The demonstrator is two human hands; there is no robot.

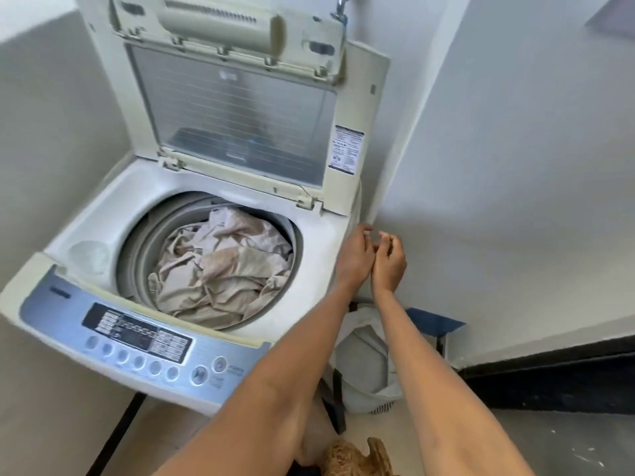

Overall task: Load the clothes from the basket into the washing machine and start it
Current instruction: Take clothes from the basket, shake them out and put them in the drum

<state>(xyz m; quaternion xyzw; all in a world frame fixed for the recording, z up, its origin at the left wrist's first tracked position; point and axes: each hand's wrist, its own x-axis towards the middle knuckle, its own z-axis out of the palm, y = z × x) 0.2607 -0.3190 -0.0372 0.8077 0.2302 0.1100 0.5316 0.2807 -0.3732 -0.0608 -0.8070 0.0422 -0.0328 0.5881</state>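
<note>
The fingers (369, 231) of both hands are loosely curled and hold nothing, the left hand (357, 254) and the right hand (390, 261) touching each other just off the right rim of the washing machine (103, 214), above the gap between the machine and the wall (515, 166). The machine fills most of the view; its lid (233, 108) stands tipped up against the back, so the drum mouth is fully open from above. Inside the drum (137, 255) a heap of pale beige clothes (220, 269) sits high, near the rim, which suggests the loading is largely or wholly done. The basket (367, 365) stands on the floor at the machine's right front corner, below the forearms; it shows pale lining or cloth inside, and whether any garment remains there cannot be told. What is left, by my reading, is checking the basket, lowering the lid and starting the cycle at the control panel (144, 341) along the front edge, whose round buttons sit in a row with the start button (199, 374) towards the right. Room is tight: walls close in on the left and right, and the raised lid bounds the back, so the freest path for the hands is over the drum and down to the panel.
</note>
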